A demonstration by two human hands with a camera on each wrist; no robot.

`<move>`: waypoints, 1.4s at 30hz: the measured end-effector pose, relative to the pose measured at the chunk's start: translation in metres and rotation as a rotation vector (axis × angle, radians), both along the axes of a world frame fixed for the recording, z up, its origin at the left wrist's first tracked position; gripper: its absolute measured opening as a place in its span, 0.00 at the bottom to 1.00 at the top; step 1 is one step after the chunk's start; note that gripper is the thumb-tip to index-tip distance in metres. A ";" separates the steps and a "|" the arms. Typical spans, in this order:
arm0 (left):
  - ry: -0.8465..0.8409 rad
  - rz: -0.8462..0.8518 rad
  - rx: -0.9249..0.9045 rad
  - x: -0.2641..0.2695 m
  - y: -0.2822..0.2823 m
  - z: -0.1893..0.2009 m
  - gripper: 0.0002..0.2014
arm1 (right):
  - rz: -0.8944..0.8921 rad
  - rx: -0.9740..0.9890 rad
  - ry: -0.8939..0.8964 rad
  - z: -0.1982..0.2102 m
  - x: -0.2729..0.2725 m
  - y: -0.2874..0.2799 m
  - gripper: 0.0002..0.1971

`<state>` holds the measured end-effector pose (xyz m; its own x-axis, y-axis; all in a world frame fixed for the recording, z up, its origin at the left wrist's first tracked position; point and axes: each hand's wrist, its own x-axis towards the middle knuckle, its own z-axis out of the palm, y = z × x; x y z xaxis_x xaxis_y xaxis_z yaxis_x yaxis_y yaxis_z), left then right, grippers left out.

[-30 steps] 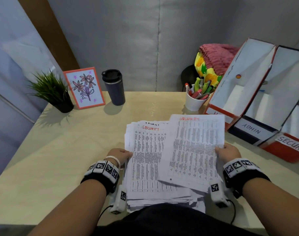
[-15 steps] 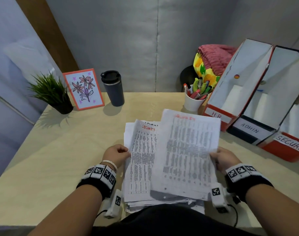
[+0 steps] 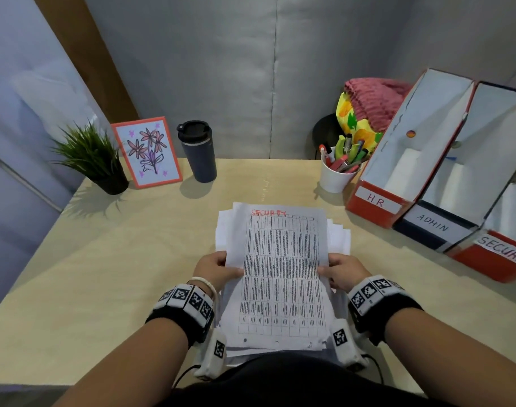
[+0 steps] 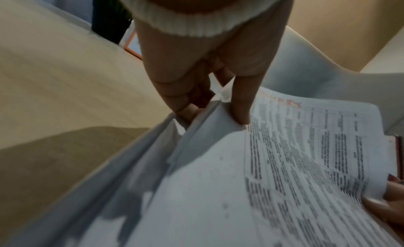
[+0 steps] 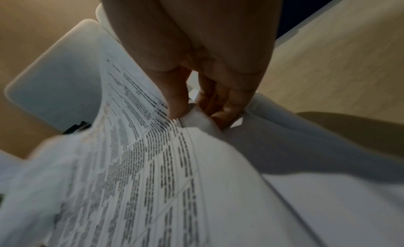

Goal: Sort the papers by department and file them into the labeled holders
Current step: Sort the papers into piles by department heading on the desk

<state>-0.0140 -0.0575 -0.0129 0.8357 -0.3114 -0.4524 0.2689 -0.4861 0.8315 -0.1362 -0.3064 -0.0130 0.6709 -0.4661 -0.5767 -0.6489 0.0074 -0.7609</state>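
The SECURITY sheet that the right hand held apart a second ago now lies squared over the paper stack, left of the SECURITY holder; left hand and right both pinch its edges, so Security papers are being gathered for filing

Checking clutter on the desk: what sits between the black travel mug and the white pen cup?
Head view: nothing. Between the travel mug and the pen cup runs bare desk along the back edge; the paper stack lies nearer the person.
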 end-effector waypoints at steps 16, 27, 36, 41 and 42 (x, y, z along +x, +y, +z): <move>0.103 -0.048 -0.019 -0.002 0.009 0.001 0.13 | 0.010 -0.012 -0.092 0.003 -0.011 0.007 0.06; 0.067 0.041 0.154 0.001 -0.001 -0.015 0.13 | -0.100 -0.081 0.048 0.013 -0.039 -0.046 0.08; -0.218 0.022 0.509 0.005 -0.007 -0.021 0.54 | -0.322 -0.266 0.297 0.013 -0.140 -0.143 0.08; -0.005 0.052 0.331 0.004 -0.006 -0.019 0.37 | -0.420 -0.416 0.334 0.016 -0.156 -0.144 0.07; 0.005 0.037 0.328 0.004 -0.005 -0.020 0.33 | -0.409 -0.439 0.347 0.015 -0.156 -0.144 0.06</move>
<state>-0.0104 -0.0626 -0.0327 0.8414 -0.1179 -0.5273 0.2947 -0.7178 0.6308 -0.2924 -0.4506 0.0021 0.2023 -0.8815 -0.4267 -0.8659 0.0425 -0.4985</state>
